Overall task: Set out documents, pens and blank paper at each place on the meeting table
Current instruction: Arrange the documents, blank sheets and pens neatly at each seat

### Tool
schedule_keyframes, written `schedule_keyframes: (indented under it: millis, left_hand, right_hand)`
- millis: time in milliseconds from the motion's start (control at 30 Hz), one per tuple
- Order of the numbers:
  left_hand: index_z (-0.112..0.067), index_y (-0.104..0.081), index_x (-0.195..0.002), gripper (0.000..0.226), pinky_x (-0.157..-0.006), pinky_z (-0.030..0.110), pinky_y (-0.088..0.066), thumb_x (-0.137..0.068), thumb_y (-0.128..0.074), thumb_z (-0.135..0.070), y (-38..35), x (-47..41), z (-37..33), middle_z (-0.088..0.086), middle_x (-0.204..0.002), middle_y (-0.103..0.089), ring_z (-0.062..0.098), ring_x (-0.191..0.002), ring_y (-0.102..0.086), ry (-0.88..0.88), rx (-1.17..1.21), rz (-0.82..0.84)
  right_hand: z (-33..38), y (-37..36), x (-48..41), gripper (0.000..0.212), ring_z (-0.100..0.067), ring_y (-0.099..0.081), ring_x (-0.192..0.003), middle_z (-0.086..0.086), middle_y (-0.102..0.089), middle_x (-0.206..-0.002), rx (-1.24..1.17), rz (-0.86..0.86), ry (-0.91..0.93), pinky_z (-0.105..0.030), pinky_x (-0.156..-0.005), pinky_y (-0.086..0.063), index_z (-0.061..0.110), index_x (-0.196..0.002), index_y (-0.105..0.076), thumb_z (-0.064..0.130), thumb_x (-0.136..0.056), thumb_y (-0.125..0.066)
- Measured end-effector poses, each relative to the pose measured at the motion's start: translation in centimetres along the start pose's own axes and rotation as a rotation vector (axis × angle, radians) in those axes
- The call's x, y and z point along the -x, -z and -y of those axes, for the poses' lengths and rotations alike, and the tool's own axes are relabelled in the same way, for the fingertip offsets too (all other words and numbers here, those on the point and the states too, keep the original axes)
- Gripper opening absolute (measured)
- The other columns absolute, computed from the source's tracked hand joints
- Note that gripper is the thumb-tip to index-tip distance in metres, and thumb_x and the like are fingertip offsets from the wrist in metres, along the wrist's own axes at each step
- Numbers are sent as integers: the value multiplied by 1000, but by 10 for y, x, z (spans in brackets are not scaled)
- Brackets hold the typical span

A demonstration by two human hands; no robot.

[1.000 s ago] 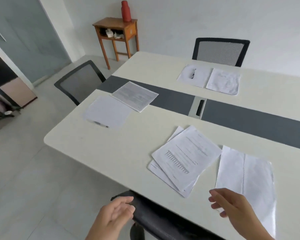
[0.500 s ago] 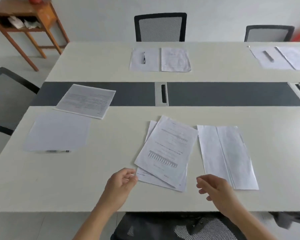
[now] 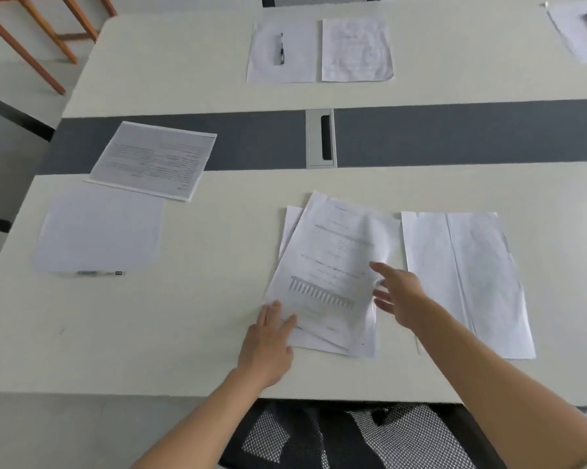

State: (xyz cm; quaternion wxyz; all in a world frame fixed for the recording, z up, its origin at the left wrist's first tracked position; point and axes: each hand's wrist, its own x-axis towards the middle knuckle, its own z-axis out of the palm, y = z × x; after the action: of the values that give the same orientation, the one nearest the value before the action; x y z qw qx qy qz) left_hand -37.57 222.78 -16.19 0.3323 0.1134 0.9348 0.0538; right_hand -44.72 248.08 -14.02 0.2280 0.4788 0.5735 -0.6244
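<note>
Table (image 3: pixel 183 350) first: half a second back both hands were hanging short of the papers near the front edge, and now they've gone forward onto it. Chair (image 3: pixel 353 434) is tucked under the edge, right below my wrists. The blank paper (image 3: pixel 471 282), two overlapped sheets by the look of it, lies just right of the right hand and isn't being touched. The stack (image 3: pixel 332 258) of printed documents sits between the hands, fanned a bit, so there's more than one copy. Left hand (image 3: pixel 268 343) lies flat with fingers straight, pressing the stack's near left corner. Right hand (image 3: pixel 400 296) is spread wide at the stack's right edge, though I can't tell if the fingertips actually touch the top sheet or just hover. So I reckon we've gone from reaching to squaring up, or peeling off one copy for this place. Smallest bit: a pen (image 3: pixel 99 273) lies well off to the left of the left hand, at the next place over. I see none near either hand, so this place likely wants one yet.
</note>
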Motion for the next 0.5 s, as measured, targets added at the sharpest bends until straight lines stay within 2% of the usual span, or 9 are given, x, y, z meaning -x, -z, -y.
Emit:
schedule_keyframes:
  millis: [67, 100, 167, 267, 367, 433, 500]
  left_hand:
    - [-30, -12, -152, 63, -118, 40, -15, -96, -40, -26, -7, 7, 1, 3, -162, 10, 25, -150, 6, -23, -1, 8]
    - [-31, -13, -152, 63, -119, 39, -14, -96, -41, -25, -9, 10, 2, 2, -163, 10, 24, -150, 6, -34, -2, 12]
    - [-32, -16, -152, 62, -119, 38, -14, -96, -41, -26, -9, 13, 3, -1, -163, 9, 22, -150, 4, -48, 3, 22]
    - [-30, -25, -150, 58, -117, 36, -20, -95, -44, -30, -2, 14, 7, -3, -163, -6, 20, -148, -9, -59, 118, 8]
    - [-25, -29, -148, 64, -112, 29, -29, -91, -59, -29, 26, 8, 13, -2, -151, -34, 16, -139, -33, 118, 648, -168]
    - [-21, -29, -147, 77, -110, 30, -33, -83, -72, -26, 60, 1, 17, -2, -146, -39, 15, -135, -38, 242, 979, -337]
    - [-21, -39, -135, 70, -101, 24, -38, -77, -79, -17, 102, -5, 18, -7, -134, -48, 11, -127, -44, 217, 1238, -432]
  right_hand:
    - [6, -2, -5, 34, -19, -48, -63, -7, -54, -80, 79, 31, -32, -26, -53, -36, 9, -97, -61, 31, -77, -78]
    - [7, -3, -9, 33, -18, -45, -61, -6, -54, -78, 144, 28, -23, -26, -52, -33, 10, -94, -61, 30, -75, -79]
    - [10, -7, -14, 27, -19, -49, -65, -6, -58, -81, 286, 7, 57, -26, -54, -36, 7, -91, -62, 21, -76, -80]
    - [15, -17, -11, 25, -26, -62, -77, -9, -67, -89, 380, 44, 258, -32, -72, -51, -2, -103, -67, 7, -80, -74]
    - [24, -22, 10, 18, -30, -69, -85, -15, -72, -98, 362, 131, 399, -41, -79, -58, 1, -100, -70, 8, -83, -70]
    - [30, -19, 26, 13, -32, -70, -89, -17, -73, -100, 348, 171, 512, -50, -85, -57, 5, -94, -71, 13, -84, -71]
    - [35, -13, 43, 13, -31, -69, -94, -14, -73, -100, 352, 203, 663, -51, -86, -56, 14, -95, -71, 20, -84, -72]
